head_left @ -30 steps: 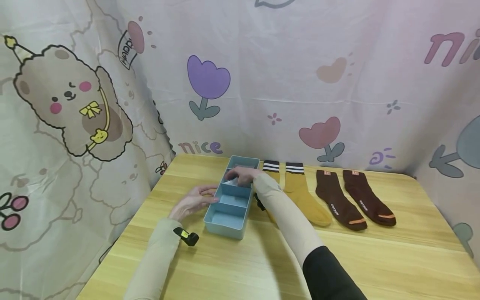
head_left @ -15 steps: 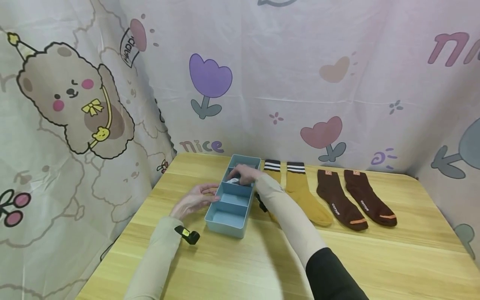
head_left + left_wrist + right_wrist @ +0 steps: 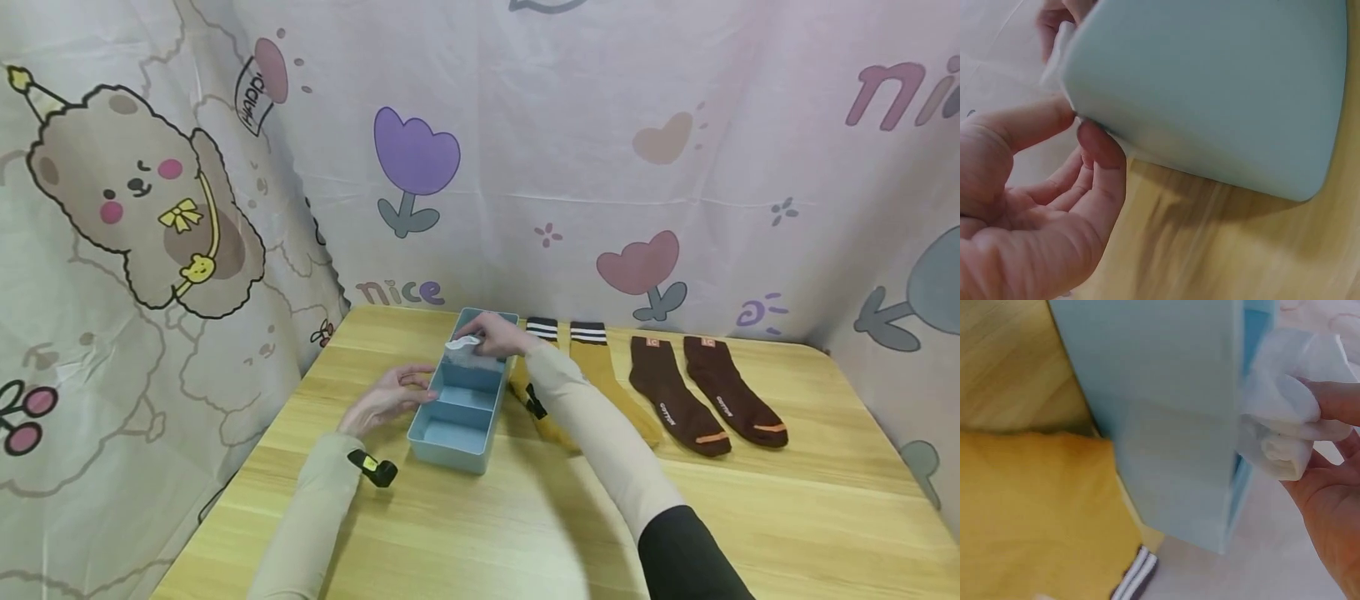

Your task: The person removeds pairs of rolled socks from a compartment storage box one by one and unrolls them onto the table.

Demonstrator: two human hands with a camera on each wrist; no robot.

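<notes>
R hand (image 3: 501, 335) pinches white cloth roll (image 3: 1279, 403) over far half of blue box (image 3: 448, 457); L hand (image 3: 386, 402) pinches its left side.
IMO: firm L pinch so box doesn't shift, roll held snug in R hand, move slow & straight b/c loose cloth could snag on dividers (image 3: 474, 377).

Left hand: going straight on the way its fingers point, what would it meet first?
The box: the left hand pinches its rim, so that wall is in the way at once. Beyond it, probably a yellow sock, though depth is hard to judge.
</notes>
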